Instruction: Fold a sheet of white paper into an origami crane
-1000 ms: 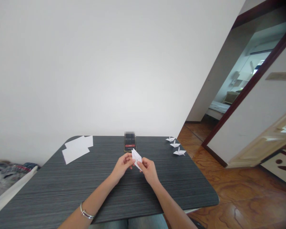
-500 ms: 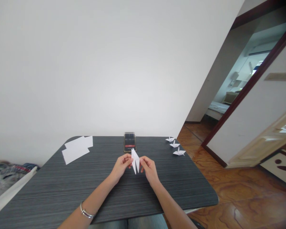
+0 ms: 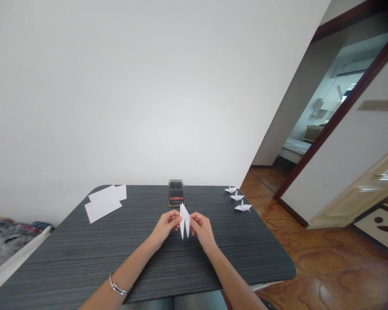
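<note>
A folded white paper (image 3: 184, 220), narrow with two long points toward me, is held up over the middle of the table. My left hand (image 3: 167, 224) pinches its left edge between thumb and fingers. On the opposite edge, my right hand (image 3: 200, 227) has a similar pinch. The upper end of the paper shows two tips slightly apart. Just beyond it a phone (image 3: 176, 193) stands on the table, its top part pixelated. Three finished paper cranes (image 3: 243, 207) sit in a row at the right edge.
Flat white paper sheets (image 3: 103, 202) overlap on the far left of the dark wood-grain table (image 3: 116, 245). A white wall (image 3: 181, 94) rises behind its far edge. To the right are wooden flooring (image 3: 326, 258) and a doorway; cloth items (image 3: 13, 241) lie at the left.
The folded paper has turned slightly between my fingers, and its two top tips have come apart. Both hands stay nearly in place, still pinching it.
</note>
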The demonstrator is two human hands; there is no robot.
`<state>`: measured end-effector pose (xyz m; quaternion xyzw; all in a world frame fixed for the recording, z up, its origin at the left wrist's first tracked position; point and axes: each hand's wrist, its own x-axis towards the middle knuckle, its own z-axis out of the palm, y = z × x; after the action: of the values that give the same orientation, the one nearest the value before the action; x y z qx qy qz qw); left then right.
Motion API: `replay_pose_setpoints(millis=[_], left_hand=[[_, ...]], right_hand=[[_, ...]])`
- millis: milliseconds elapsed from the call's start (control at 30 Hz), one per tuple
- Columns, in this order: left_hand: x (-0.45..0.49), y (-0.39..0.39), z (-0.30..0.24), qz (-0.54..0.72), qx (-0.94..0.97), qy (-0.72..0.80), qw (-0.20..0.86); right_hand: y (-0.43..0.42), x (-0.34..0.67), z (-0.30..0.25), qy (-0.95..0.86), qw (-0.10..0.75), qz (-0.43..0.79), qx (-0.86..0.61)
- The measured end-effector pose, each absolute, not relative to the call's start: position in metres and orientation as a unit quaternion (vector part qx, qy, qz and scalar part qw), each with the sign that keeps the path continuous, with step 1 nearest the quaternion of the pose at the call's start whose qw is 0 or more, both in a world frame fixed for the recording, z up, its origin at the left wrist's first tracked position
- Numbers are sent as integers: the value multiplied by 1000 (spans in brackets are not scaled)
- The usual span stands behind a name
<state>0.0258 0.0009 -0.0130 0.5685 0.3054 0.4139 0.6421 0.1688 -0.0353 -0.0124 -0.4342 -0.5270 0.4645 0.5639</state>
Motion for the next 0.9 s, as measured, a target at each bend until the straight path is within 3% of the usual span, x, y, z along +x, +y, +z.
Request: replay_pose_setpoints(millis=[233,433,900], left_hand=[[27,-1,-11,464,566,310,607],[27,-7,-4,474,652,335,487],[28,-8,-4,451,683,334,467]], right_hand=[[-36,168,-15,-532,556,459,-444],[-37,168,-14,-538,559,428,-464],[-35,168,-17,-539,564,402,-479]])
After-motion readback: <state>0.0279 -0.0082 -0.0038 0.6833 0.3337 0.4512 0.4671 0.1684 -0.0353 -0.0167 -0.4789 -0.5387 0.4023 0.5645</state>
